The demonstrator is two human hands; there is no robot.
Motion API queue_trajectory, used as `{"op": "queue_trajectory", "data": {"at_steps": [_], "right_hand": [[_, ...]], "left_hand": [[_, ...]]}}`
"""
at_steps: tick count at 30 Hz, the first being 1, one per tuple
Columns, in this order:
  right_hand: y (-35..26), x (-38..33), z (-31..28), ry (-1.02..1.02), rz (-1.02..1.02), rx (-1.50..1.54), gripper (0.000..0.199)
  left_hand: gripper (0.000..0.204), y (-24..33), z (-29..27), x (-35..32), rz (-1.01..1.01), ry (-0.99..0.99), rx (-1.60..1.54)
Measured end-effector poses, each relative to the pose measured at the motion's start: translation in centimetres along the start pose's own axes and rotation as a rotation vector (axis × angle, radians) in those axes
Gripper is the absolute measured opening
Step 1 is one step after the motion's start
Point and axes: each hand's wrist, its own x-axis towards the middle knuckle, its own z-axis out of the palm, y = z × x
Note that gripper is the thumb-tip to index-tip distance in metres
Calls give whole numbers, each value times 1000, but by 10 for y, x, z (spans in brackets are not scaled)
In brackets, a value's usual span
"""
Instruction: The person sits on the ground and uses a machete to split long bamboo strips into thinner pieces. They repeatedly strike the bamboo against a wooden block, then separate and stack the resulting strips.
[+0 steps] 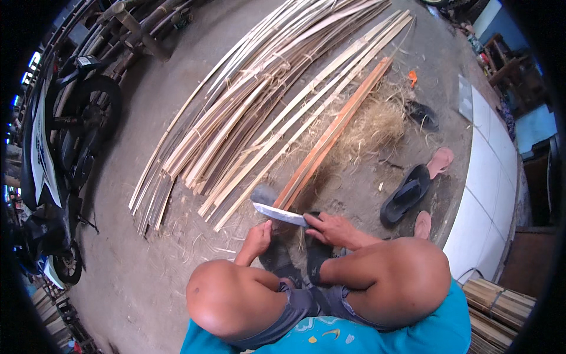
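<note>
A dusty grey-brown floor meets a strip of large white tiles at right; at far left, small bright gaps, perhaps window openings, glow.

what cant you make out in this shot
All in the head view:
knife: handle mostly covered by the right-hand grip
left-hand grip: curled fingertips hidden behind the hand
wooden strips: some far ends cut by the top edge
motorcycle: partly lost in the dark left rim

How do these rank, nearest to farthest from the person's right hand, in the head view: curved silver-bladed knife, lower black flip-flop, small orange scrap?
1. Curved silver-bladed knife: in the right hand.
2. Lower black flip-flop: rightward, slightly ahead.
3. Small orange scrap: farther ahead, rightward.
</note>
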Motion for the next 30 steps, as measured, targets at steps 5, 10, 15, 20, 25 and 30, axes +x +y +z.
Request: {"op": "queue_trajectory", "data": {"at_steps": [5, 10, 15, 20, 25, 30], "right_hand": [[70, 24, -73, 329, 492, -39, 37], [24, 21, -6, 29, 136, 5, 36], [64, 15, -28, 247, 184, -171, 31], [76, 31, -30, 285, -33, -244, 33], [53, 25, -22, 228, 278, -64, 36], [24, 15, 12, -245, 52, -96, 41]], "left_hand": [[46, -27, 8, 2, 70, 104, 54], [40, -5, -16, 11, -319, -160, -659], [41, -21, -24, -5, -277, -257, -614], [43, -12, -33, 0, -238, -254, -409], [47, -30, -47, -22, -322, -202, -247], [52, -36, -39, -28, -147, -151, -295]]}}
